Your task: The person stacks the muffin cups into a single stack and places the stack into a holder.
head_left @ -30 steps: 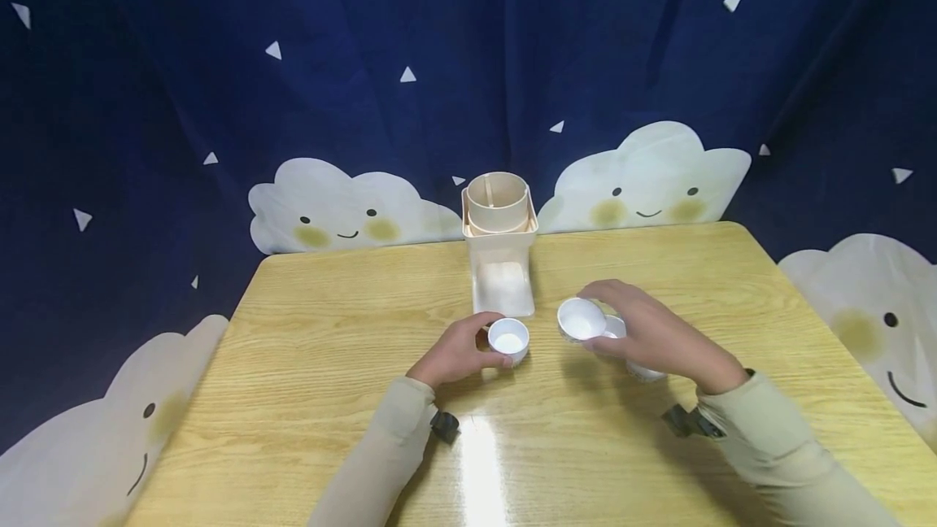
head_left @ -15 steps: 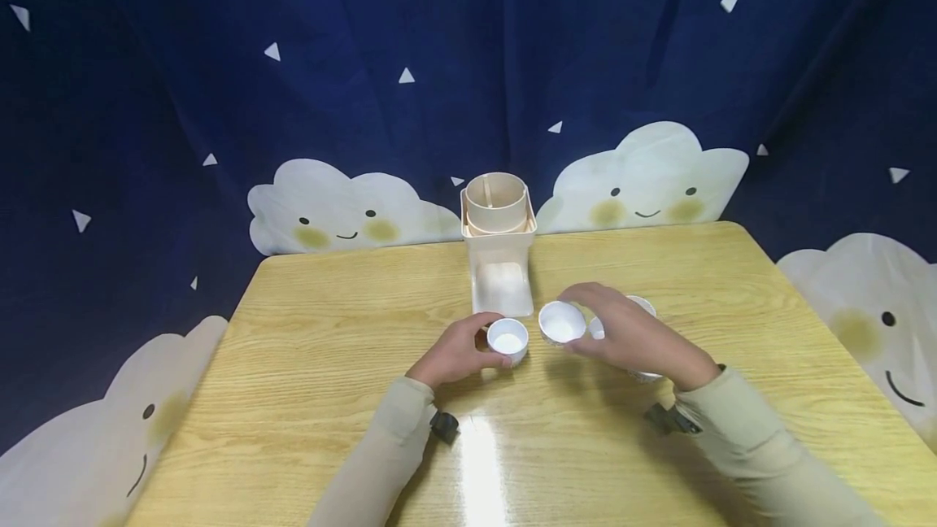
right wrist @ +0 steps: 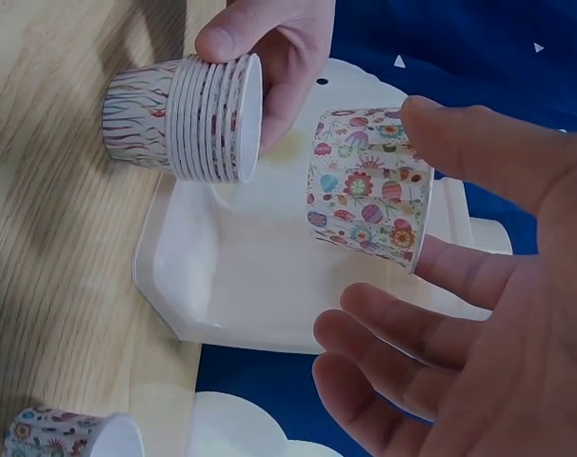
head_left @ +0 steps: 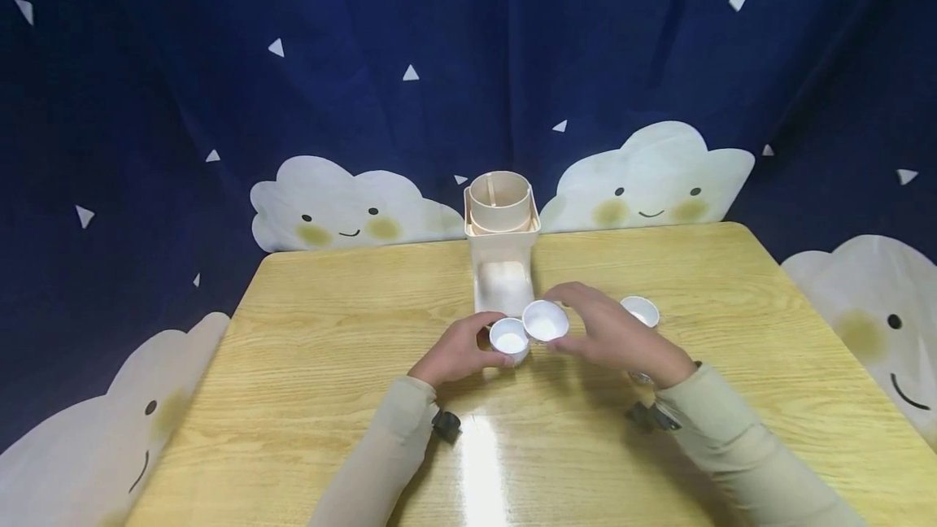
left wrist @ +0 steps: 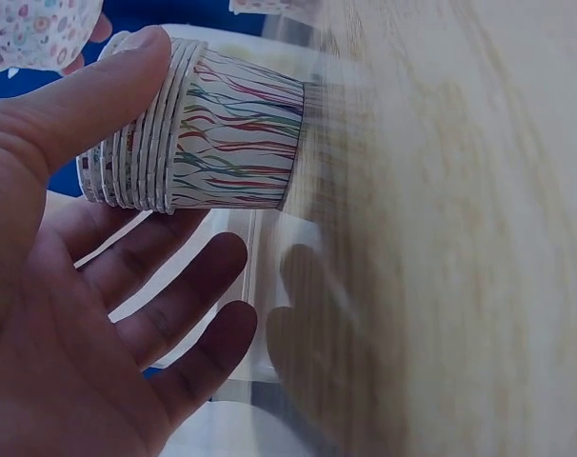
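Observation:
My left hand point(head_left: 459, 352) grips a stack of nested paper cups point(left wrist: 236, 133) standing upright on the table. The lowest cup has wavy coloured stripes, and several rims are piled above it. Between thumb and forefinger, my right hand point(head_left: 611, 332) pinches a single paper cup point(right wrist: 365, 186) printed with flowers and eggs. It is held up off the table, right beside the stack and a little higher, its mouth tilted slightly. In the right wrist view the held cup and the stack are apart. The other fingers of my right hand stay off the cup.
A loose white-rimmed paper cup point(head_left: 640, 310) stands on the table point(head_left: 351, 307) to the right. Another cup point(head_left: 641, 378) is mostly hidden behind my right wrist. A cream plastic holder point(head_left: 502, 254) with a round tube on top stands at the back edge, just beyond the stack.
My right hand has carried its cup leftward to the stack, uncovering a loose cup on the right. My left hand and the stack have stayed in place.

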